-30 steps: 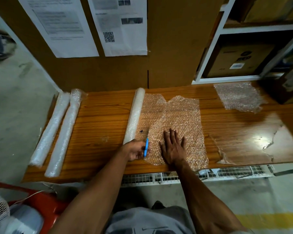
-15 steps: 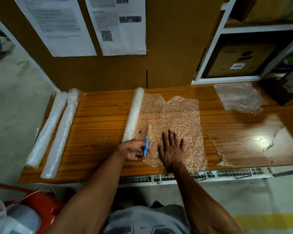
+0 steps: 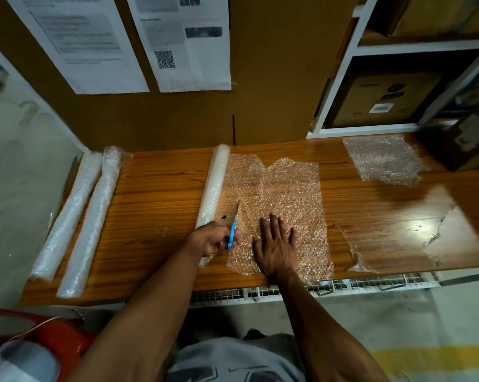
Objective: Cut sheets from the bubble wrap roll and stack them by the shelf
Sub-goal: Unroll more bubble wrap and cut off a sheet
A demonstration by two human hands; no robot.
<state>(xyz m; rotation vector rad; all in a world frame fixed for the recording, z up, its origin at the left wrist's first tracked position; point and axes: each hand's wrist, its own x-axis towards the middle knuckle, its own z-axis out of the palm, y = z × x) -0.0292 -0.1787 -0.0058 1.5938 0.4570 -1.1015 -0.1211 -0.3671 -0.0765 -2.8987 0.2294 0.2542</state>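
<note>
While going from left: two spare rolls [image 3: 75, 216] lying side by side at left edge of desk [image 3: 155, 213], touching. Near middle, bubble wrap roll [image 3: 213, 186] lying front-to-back, w/ unrolled sheet [image 3: 282, 199] spread flat to its right. Left hand [image 3: 214, 239] just beside roll's near end, fingers curled round blue scissors [image 3: 233, 232]; blade pointing away, into sheet close to roll. Right hand [image 3: 275, 248] flat on sheet near front edge, fingers straight and slightly spread, pressing down. Further right, at back of desk, cut sheets [image 3: 384, 159] lying just in front of white shelf [image 3: 343, 86], well apart from hands. Cardboard box [image 3: 384, 100] inside shelf.
</note>
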